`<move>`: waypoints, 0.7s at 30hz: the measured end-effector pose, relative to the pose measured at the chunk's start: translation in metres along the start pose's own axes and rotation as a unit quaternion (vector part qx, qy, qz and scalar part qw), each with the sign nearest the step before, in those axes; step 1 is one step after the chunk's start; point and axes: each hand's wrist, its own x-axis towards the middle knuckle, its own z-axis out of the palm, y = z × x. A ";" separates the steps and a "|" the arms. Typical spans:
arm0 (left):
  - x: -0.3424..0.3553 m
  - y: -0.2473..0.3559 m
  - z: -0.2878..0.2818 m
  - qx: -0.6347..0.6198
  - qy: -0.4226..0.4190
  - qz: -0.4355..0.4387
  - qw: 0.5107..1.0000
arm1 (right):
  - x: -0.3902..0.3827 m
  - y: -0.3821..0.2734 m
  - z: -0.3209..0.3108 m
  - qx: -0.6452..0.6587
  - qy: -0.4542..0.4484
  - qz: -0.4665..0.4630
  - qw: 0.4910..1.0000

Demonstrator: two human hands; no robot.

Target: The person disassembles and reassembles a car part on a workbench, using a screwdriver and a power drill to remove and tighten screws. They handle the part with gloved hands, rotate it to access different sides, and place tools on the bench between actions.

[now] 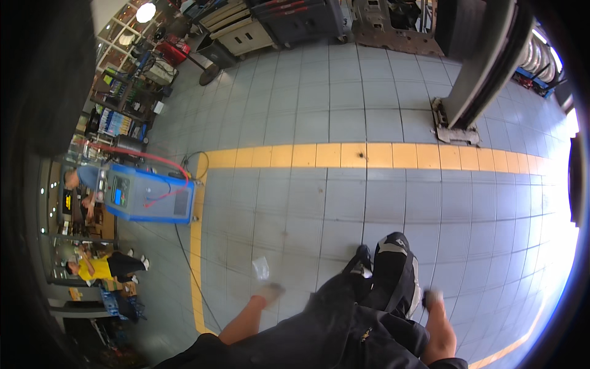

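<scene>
My left hand (270, 292), in a pale glove with dark fingertips, hangs over the tiled floor at the lower middle, smeared by motion. Just beyond it is a small clear plastic bag (261, 268); whether the hand touches the bag cannot be made out. My right hand (433, 299), also in a pale and dark glove, hangs beside my right leg, its fingers too small and dark to read. Dark work clothes cover my body, and my black shoes (362, 253) are on the grey tiles.
A blue wheeled machine (157, 195) with a screen, red hose and black cable stands at left, by a yellow floor line (344, 155). Two people are beyond it. A lift post (473, 92) rises at upper right; tool cabinets (301, 21) line the far side.
</scene>
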 end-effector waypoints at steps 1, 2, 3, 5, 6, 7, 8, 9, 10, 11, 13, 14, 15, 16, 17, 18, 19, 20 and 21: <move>0.007 0.019 -0.060 -0.240 0.157 -0.001 0.958 | -0.025 -0.003 0.032 0.014 -0.081 -0.001 0.997; 0.020 0.039 -0.131 -0.281 0.193 0.016 0.940 | -0.032 0.001 0.043 0.049 -0.158 0.006 0.986; 0.029 0.057 -0.193 -0.335 0.174 -0.005 0.926 | -0.043 -0.006 0.047 0.063 -0.268 -0.046 0.960; 0.054 0.089 -0.309 -0.384 0.225 0.023 0.895 | -0.034 -0.009 0.021 0.219 -0.251 0.139 0.932; 0.068 0.103 -0.355 -0.410 0.248 0.030 0.877 | -0.008 -0.003 -0.011 0.238 -0.243 0.154 0.928; 0.083 0.115 -0.392 -0.480 0.253 0.031 0.839 | 0.022 0.001 -0.047 0.242 -0.235 0.155 0.928; 0.101 0.123 -0.422 -0.491 0.260 0.012 0.831 | 0.056 0.007 -0.093 0.238 -0.228 0.146 0.933; 0.120 0.131 -0.446 -0.503 0.270 -0.008 0.821 | 0.094 0.017 -0.140 0.222 -0.218 0.131 0.941; 0.133 0.135 -0.455 -0.513 0.283 -0.025 0.810 | 0.131 0.030 -0.187 0.196 -0.205 0.111 0.952; 0.148 0.135 -0.466 -0.470 0.258 -0.017 0.844 | 0.170 0.040 -0.245 0.156 -0.181 0.082 0.967; 0.163 0.129 -0.477 -0.182 0.270 0.162 0.931 | 0.262 0.063 -0.391 0.041 -0.122 0.042 0.991; 0.169 0.127 -0.480 -0.024 0.246 0.213 0.945 | 0.319 0.074 -0.481 -0.013 -0.092 0.049 0.994; 0.169 0.120 -0.492 -0.142 0.166 0.193 0.957 | 0.377 0.081 -0.587 -0.063 -0.008 0.028 0.998; 0.171 0.116 -0.503 -0.187 0.090 0.141 0.968 | 0.438 0.084 -0.699 0.003 0.070 0.047 0.996; 0.170 0.111 -0.516 -0.285 0.105 0.072 0.950 | 0.495 0.081 -0.816 -0.033 0.159 -0.010 0.987; 0.169 0.109 -0.531 -0.377 0.087 -0.010 0.922 | 0.536 0.071 -0.925 0.044 0.245 -0.051 0.967; 0.174 0.104 -0.555 -0.422 0.069 -0.095 0.899 | 0.576 0.057 -1.040 0.043 0.290 -0.099 0.951; 0.180 0.097 -0.580 -0.461 0.109 -0.108 0.874 | 0.597 0.032 -1.130 0.270 0.288 -0.107 0.913; 0.186 0.090 -0.606 -0.456 0.116 -0.168 0.866 | 0.617 0.005 -1.225 0.452 0.300 -0.125 0.831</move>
